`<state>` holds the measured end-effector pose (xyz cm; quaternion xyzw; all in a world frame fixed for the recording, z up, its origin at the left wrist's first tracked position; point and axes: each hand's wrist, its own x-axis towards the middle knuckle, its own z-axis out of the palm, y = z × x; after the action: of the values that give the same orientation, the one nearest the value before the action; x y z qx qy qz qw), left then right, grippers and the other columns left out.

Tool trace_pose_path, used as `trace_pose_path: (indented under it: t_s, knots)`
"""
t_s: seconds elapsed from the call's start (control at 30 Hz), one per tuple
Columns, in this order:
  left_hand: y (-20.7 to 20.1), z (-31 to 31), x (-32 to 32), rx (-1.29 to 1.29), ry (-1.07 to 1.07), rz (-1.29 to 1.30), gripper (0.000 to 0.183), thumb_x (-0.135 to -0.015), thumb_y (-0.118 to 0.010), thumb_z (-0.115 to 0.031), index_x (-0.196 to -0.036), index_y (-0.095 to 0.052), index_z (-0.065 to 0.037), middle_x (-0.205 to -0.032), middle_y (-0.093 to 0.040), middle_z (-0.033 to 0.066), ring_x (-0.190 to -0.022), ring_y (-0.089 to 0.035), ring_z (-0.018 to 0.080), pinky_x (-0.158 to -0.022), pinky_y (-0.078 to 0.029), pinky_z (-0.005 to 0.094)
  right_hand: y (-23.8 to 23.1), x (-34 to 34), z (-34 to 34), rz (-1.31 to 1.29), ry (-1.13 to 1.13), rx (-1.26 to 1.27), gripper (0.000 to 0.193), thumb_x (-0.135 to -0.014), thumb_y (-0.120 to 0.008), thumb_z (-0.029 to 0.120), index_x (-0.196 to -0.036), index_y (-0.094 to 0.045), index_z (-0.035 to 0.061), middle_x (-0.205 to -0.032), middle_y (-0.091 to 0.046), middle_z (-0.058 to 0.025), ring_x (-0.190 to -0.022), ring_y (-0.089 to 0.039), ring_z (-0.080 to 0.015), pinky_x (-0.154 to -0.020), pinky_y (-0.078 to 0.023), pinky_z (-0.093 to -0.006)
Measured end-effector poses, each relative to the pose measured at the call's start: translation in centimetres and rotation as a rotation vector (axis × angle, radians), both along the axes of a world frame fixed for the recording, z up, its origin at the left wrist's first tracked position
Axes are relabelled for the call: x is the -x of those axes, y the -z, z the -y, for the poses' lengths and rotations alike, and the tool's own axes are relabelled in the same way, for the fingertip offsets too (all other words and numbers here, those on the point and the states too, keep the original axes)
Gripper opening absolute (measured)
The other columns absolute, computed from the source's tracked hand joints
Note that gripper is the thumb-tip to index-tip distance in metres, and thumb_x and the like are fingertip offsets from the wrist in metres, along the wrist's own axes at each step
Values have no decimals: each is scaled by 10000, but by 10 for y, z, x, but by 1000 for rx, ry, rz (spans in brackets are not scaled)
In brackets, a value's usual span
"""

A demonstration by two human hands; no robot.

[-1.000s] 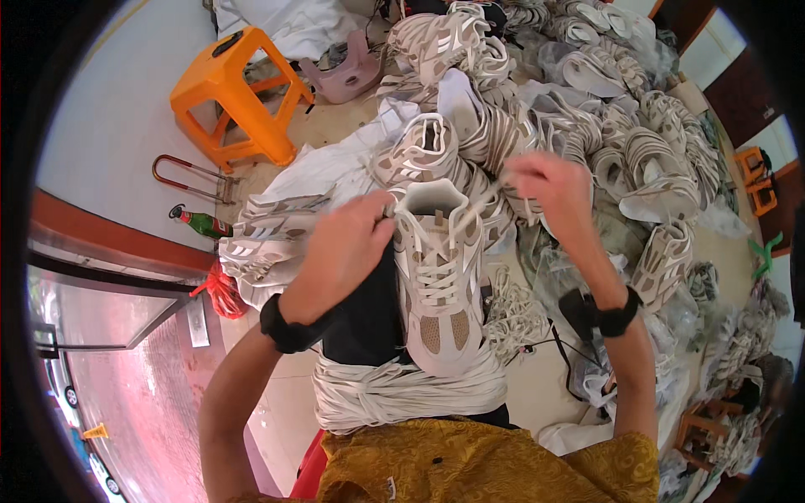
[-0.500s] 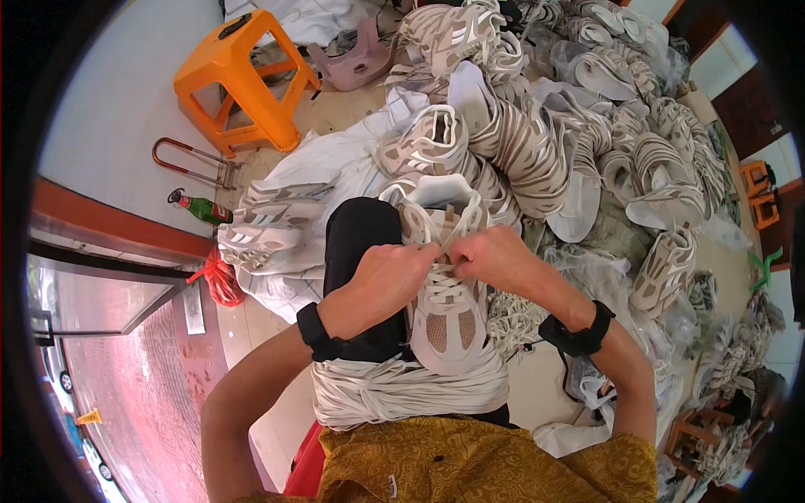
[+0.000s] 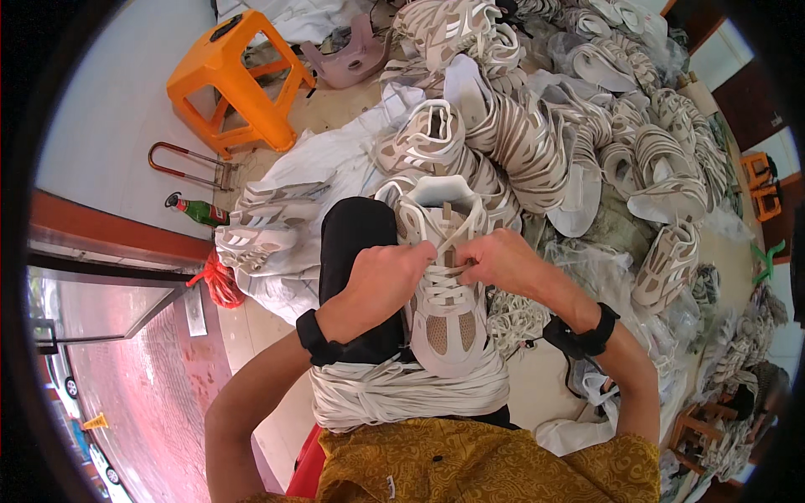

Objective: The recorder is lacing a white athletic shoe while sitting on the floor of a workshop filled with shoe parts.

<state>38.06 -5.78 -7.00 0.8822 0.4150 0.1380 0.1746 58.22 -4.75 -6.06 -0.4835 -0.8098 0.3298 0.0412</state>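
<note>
A beige and white sneaker (image 3: pixel 449 327) rests on my lap, toe pointing towards me, its white shoelace (image 3: pixel 444 289) crossing the tongue in several rows. On the left side of the lacing, my left hand (image 3: pixel 390 272) is closed, thumb and fingers pinching the lace near the eyelets. Opposite it, my right hand (image 3: pixel 503 261) is closed with its fingertips at the lace on the right edge. The exact strand in each pinch is partly hidden by the fingers. A bundle of white shoelaces (image 3: pixel 402 398) lies across my lap below the toe.
Piled beige sneakers (image 3: pixel 537 159) spread ahead and to the right among plastic bags. A few sneakers (image 3: pixel 264 226) lie on a white sack at left. An orange stool (image 3: pixel 231 75) and a green bottle (image 3: pixel 199 210) stand by the left wall. Loose laces (image 3: pixel 516 323) lie right of the shoe.
My right hand has moved slightly right and down, away from the middle of the lacing. My left hand has shifted little. The sneaker stays in place on my lap.
</note>
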Motion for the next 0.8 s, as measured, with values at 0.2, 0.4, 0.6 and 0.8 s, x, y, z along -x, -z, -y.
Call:
trace_pose_path:
  t_s: [0.2, 0.4, 0.6, 0.8]
  knots:
    - [-5, 6, -4, 186, -24, 292, 112, -770, -527, -70, -875, -556, -45, -718, -578, 146, -666, -571, 321, -574, -462, 366, 7, 0, 5, -231, 43, -62, 112, -636, -635, 121, -712, -611, 42, -525, -546, -52, -480, -534, -134, -477, -415, -267]
    - [-2, 4, -4, 215, 11, 310, 108, -774, -508, -71, -865, -557, -41, -725, -575, 167, -676, -566, 332, -591, -454, 389, -8, 8, 9, -341, 151, 468, 156, -608, -633, 199, -675, -623, 58, -600, -587, -123, -580, -578, -271, -522, -435, -364]
    - [-2, 2, -2, 268, 26, 326, 111, -774, -506, -64, -869, -558, -39, -737, -581, 161, -684, -566, 338, -601, -454, 389, -6, -3, 4, 120, -152, -180, 149, -604, -635, 213, -641, -603, 72, -588, -570, -100, -588, -567, -277, -524, -438, -367]
    - [-5, -2, 2, 456, 9, 291, 160, -783, -497, -23, -929, -562, -19, -713, -580, 139, -654, -591, 235, -604, -464, 305, -20, 3, 2, -40, -276, -70, 189, -588, -630, 236, -616, -566, 60, -576, -534, -81, -573, -530, -276, -515, -399, -368]
